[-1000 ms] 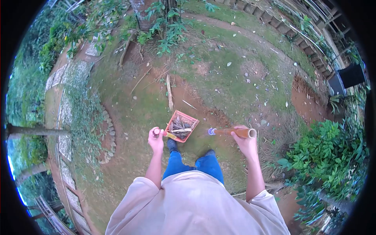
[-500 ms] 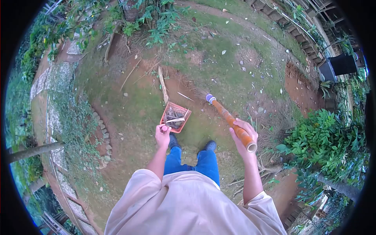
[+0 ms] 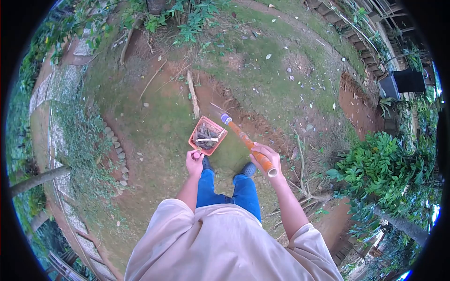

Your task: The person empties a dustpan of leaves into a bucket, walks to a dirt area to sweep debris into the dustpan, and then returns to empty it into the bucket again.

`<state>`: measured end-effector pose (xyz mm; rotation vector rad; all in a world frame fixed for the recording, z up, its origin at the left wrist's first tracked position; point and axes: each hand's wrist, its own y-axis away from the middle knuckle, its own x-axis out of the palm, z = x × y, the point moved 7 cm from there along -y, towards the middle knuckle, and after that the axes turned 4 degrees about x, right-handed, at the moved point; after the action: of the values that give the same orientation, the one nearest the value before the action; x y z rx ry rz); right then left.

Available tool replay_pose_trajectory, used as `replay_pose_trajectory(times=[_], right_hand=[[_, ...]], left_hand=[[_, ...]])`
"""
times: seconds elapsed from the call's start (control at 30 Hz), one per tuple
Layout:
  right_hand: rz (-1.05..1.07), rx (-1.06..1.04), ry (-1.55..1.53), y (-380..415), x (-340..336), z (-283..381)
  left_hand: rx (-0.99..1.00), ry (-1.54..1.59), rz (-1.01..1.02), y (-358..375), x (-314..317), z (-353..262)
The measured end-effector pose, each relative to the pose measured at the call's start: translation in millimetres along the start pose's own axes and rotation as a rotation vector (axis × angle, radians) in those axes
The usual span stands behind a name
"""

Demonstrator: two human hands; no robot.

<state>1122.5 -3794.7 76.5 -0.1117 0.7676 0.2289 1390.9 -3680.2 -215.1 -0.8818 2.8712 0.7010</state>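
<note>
My left hand [image 3: 195, 161] is closed around the handle of an orange dustpan [image 3: 216, 149], held low in front of my feet. Dry leaves and a pale piece of wood [image 3: 207, 139] lie in the pan. In my right hand [image 3: 268, 157] is a broom [image 3: 243, 137] with an orange-brown handle and a purple-and-white collar. Its thin bristles, partly blurred, point away from me just beyond the pan's right side. Beside the bristles a thin pale stick [image 3: 217, 107] shows on the bare soil.
A larger piece of wood [image 3: 192, 95] lies just beyond the pan. Curved stones [image 3: 117, 150] edge a bed on the left. A leafy bush [image 3: 384, 166] and exposed roots [image 3: 311, 199] are on the right. Farther right stands a black container [image 3: 408, 81]; a tree trunk [image 3: 156, 5] rises ahead.
My right hand and the broom have moved left, bringing the bristles close to the dustpan and the thin stick. The dustpan has tilted slightly, showing more of its inside.
</note>
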Motion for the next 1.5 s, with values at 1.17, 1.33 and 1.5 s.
replay_pose_trajectory(times=[1.17, 1.33, 1.5], right_hand=[[-0.36, 0.315, -0.164, 13, -63, -7], [-0.314, 0.11, -0.048, -13, -42, 2], [-0.234, 0.072, -0.037, -35, -33, 8]], left_hand=[[0.033, -0.013, 0.08, -24, -24, -2], [0.052, -0.125, 0.033, -24, -24, -14], [0.072, -0.086, 0.026, -29, -25, -14]])
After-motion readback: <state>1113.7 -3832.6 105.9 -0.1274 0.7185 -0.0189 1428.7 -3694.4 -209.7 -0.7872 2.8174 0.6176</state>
